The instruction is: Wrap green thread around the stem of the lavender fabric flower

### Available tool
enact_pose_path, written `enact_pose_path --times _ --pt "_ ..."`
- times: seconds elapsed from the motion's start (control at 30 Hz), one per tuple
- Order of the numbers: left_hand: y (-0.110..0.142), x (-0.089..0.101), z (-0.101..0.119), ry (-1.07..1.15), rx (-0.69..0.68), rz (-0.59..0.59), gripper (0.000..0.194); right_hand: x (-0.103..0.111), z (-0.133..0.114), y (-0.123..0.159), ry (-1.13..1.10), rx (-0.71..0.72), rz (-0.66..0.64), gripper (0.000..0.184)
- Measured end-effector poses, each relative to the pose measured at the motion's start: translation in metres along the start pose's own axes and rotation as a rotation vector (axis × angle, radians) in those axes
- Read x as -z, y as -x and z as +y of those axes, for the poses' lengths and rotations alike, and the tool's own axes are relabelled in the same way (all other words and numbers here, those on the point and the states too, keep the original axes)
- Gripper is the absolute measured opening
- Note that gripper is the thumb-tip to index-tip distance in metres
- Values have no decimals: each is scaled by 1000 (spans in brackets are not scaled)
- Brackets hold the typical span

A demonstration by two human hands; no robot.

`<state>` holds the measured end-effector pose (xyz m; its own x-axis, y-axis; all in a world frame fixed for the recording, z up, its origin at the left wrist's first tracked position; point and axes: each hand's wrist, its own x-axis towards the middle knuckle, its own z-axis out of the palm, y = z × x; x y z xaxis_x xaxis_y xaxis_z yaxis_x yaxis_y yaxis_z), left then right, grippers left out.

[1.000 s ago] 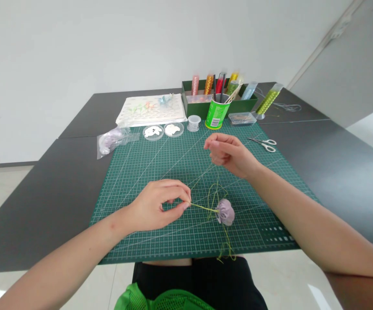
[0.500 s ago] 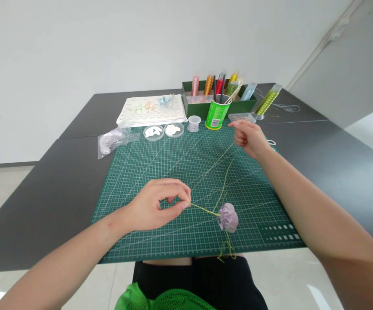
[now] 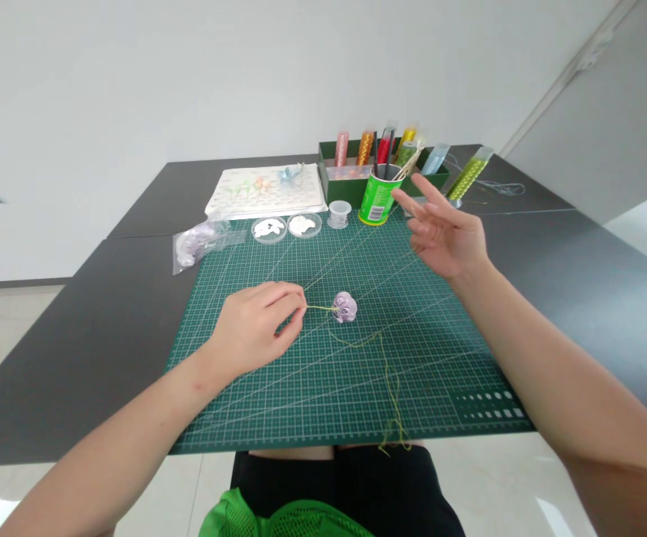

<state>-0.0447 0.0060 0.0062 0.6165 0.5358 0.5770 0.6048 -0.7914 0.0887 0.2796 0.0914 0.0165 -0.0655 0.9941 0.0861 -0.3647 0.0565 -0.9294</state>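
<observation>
A small pale purple fabric flower (image 3: 345, 306) is held over the green cutting mat (image 3: 278, 403). My left hand (image 3: 264, 324) is closed in a pinch on its thin yellow-green stem (image 3: 320, 307), with the bloom pointing right. A loose green thread (image 3: 389, 373) curves from near the flower across the mat to a tangle at the front edge. My right hand (image 3: 449, 231) is raised at the mat's back right, fingers spread and slightly blurred. Nothing shows clearly between them. A faint fine line runs up right from my left fingertips.
At the back stand a green can (image 3: 377, 198) of sticks, a dark green box (image 3: 328, 186) with thread spools, and a yellow-green spool (image 3: 470, 177). Further left are two petal dishes (image 3: 269, 230), a small lidded tub (image 3: 339, 214), a white tray (image 3: 233, 201) and a plastic bag (image 3: 194, 245).
My left hand has moved up and left, carrying the flower away from the front edge. My right hand has gone from a pinch to spread fingers. The loose thread now trails lower.
</observation>
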Motion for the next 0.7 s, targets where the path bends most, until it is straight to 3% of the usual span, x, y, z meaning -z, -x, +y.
enact_pose_path --times 0.13,0.3,0.43,0.6,0.7 --pt "1 -1 -4 -34 17 -19 18 -6 -18 8 -26 21 47 43" --pt "2 0 -7 -109 32 -30 19 -13 -35 12 139 76 135 59" --pt "2 0 -9 -155 24 -43 19 -13 -45 14 148 112 153 60" --pt "0 1 -6 45 87 -13 19 -5 -53 21 268 139 -50 37" --pt "-2 3 -3 269 193 25 19 3 -52 21 563 142 -191 32"
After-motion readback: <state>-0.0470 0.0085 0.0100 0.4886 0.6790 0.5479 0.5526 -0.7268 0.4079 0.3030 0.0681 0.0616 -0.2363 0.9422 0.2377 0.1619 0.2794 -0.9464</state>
